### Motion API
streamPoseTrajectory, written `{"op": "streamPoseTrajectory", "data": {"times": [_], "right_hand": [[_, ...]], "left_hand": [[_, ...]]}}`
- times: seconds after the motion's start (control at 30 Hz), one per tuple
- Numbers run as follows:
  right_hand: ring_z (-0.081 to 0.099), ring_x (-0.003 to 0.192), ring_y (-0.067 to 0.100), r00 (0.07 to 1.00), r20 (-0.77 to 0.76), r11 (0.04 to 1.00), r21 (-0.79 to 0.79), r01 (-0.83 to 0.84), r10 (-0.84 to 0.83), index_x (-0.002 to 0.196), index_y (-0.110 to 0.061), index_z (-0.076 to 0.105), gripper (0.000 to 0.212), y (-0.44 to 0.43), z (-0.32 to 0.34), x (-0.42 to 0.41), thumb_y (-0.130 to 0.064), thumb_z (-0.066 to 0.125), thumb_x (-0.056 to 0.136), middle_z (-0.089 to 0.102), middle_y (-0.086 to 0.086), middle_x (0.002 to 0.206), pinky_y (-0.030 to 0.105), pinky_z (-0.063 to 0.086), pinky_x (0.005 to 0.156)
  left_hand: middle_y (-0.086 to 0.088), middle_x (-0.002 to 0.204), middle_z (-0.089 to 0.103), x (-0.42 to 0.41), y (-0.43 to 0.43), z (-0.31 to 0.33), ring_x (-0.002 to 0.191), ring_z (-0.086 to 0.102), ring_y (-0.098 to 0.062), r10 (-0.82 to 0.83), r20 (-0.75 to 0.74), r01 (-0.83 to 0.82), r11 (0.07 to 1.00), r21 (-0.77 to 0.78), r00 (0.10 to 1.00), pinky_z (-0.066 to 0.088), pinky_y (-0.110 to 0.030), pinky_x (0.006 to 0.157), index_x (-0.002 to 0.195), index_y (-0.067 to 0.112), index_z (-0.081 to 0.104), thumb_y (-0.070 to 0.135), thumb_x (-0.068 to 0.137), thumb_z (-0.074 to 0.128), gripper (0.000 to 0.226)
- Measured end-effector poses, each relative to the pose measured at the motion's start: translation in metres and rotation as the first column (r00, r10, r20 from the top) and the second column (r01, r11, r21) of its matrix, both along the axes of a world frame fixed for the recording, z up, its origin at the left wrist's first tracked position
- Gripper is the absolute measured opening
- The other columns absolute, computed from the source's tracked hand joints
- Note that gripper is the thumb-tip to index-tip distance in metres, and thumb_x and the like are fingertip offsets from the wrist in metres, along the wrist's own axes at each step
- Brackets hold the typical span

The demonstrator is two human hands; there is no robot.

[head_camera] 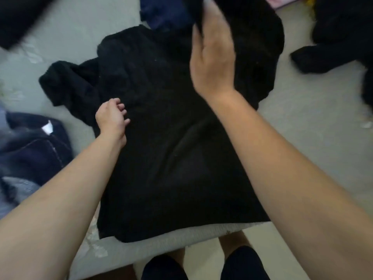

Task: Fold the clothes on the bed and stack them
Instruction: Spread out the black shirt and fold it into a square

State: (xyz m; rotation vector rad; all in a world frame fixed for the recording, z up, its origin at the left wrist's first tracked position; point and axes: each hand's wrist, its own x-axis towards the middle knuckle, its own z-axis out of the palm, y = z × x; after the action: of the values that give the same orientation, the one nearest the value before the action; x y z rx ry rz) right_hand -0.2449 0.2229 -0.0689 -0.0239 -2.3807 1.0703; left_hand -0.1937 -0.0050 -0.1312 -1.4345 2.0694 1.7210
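Note:
A black shirt (165, 150) lies spread on the pale grey bed (302, 138), its hem at the near edge and one sleeve bunched out to the left. My right hand (212, 57) is raised over the shirt's far right part and grips a fold of its black cloth, lifting it. My left hand (112, 118) rests on the shirt's left edge near the sleeve, fingers curled loosely against the fabric; whether it pinches the cloth I cannot tell.
Dark blue garments (30, 146) with a white tag lie at the left. A navy piece (163, 11) sits at the far middle, and black clothes (339, 33) lie at the far right and far left corner (18, 19). My legs stand at the bed's near edge.

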Motion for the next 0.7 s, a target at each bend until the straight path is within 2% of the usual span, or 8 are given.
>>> {"op": "streamPoseTrajectory", "data": {"times": [0.07,0.13,0.2,0.3,0.37,0.53,0.63,0.7], "right_hand": [[0.034,0.146,0.033,0.901,0.371,0.927,0.205,-0.313,0.222,0.155,-0.012,0.033,0.053,-0.064,-0.025,0.020,-0.022,0.041,0.104,0.035,0.018,0.158,0.046,0.028,0.119],[0.005,0.154,0.034,0.633,0.719,0.699,0.295,-0.652,0.286,0.161,-0.023,0.011,0.062,-0.101,-0.061,0.041,-0.043,0.033,0.106,0.006,0.015,0.167,0.051,0.010,0.124],[-0.020,0.151,0.036,0.420,0.873,0.512,0.249,-0.822,0.249,0.160,-0.026,-0.007,0.075,-0.115,-0.093,0.056,-0.061,0.026,0.102,-0.020,0.014,0.165,0.056,-0.005,0.122],[-0.030,0.147,0.035,0.436,0.864,0.517,0.259,-0.816,0.254,0.158,-0.030,-0.014,0.076,-0.119,-0.114,0.067,-0.067,0.018,0.100,-0.030,0.011,0.162,0.057,-0.014,0.120],[-0.035,0.145,0.034,0.433,0.871,0.479,0.286,-0.830,0.231,0.156,-0.033,-0.020,0.078,-0.117,-0.117,0.065,-0.071,0.015,0.097,-0.035,0.009,0.160,0.057,-0.017,0.118],[-0.044,0.139,0.034,0.379,0.917,0.447,0.289,-0.846,0.124,0.146,-0.037,-0.036,0.084,-0.121,-0.118,0.060,-0.080,0.011,0.091,-0.048,0.007,0.152,0.057,-0.025,0.112],[-0.046,0.138,0.033,0.359,0.928,0.448,0.279,-0.850,0.103,0.139,-0.039,-0.041,0.083,-0.123,-0.119,0.059,-0.082,0.009,0.089,-0.054,0.004,0.144,0.056,-0.026,0.111],[-0.047,0.137,0.032,0.361,0.928,0.449,0.285,-0.847,0.094,0.138,-0.040,-0.042,0.083,-0.124,-0.117,0.058,-0.083,0.008,0.088,-0.056,0.003,0.142,0.055,-0.026,0.111]], "left_hand": [[0.000,0.104,0.064,0.010,-0.036,-0.002,0.102,0.064,-0.015,0.025,0.046,-0.028,0.998,0.063,0.999,0.053,-0.035,0.088,0.117,0.017,0.059,0.026,0.102,0.042,0.025],[-0.003,0.109,0.063,0.019,-0.062,-0.006,0.102,0.063,-0.014,0.023,0.071,-0.033,0.991,0.132,0.997,0.054,-0.035,0.089,0.126,0.015,0.052,0.027,0.104,0.038,0.028],[-0.003,0.102,0.065,0.024,-0.080,-0.011,0.091,0.065,-0.012,0.031,0.062,-0.038,0.992,0.120,0.998,0.055,-0.030,0.079,0.117,0.017,0.052,0.025,0.104,0.038,0.021],[-0.001,0.082,0.061,0.023,-0.101,-0.015,0.067,0.058,-0.011,0.123,0.019,-0.122,0.991,-0.045,0.992,0.044,-0.020,0.051,0.095,0.019,0.055,0.018,0.097,0.044,0.012],[-0.002,0.078,0.054,0.019,-0.118,-0.018,0.064,0.049,-0.014,0.225,0.018,-0.223,0.973,-0.054,0.974,0.036,-0.021,0.047,0.083,0.018,0.052,0.016,0.093,0.044,0.013],[-0.006,0.093,0.072,-0.007,-0.137,-0.016,0.078,0.072,-0.019,0.368,-0.014,-0.360,0.915,0.184,0.930,0.061,-0.033,0.066,0.088,0.017,0.054,0.027,0.093,0.063,0.015],[-0.009,0.104,0.074,-0.035,-0.149,-0.011,0.084,0.075,-0.024,0.319,0.004,-0.300,0.887,0.351,0.948,0.062,-0.040,0.065,0.112,0.013,0.061,0.038,0.083,0.078,0.042],[-0.013,0.115,0.072,-0.051,-0.155,-0.008,0.098,0.072,-0.031,0.214,0.016,-0.187,0.813,0.551,0.977,0.059,-0.051,0.080,0.126,0.012,0.063,0.042,0.089,0.071,0.048]]}}
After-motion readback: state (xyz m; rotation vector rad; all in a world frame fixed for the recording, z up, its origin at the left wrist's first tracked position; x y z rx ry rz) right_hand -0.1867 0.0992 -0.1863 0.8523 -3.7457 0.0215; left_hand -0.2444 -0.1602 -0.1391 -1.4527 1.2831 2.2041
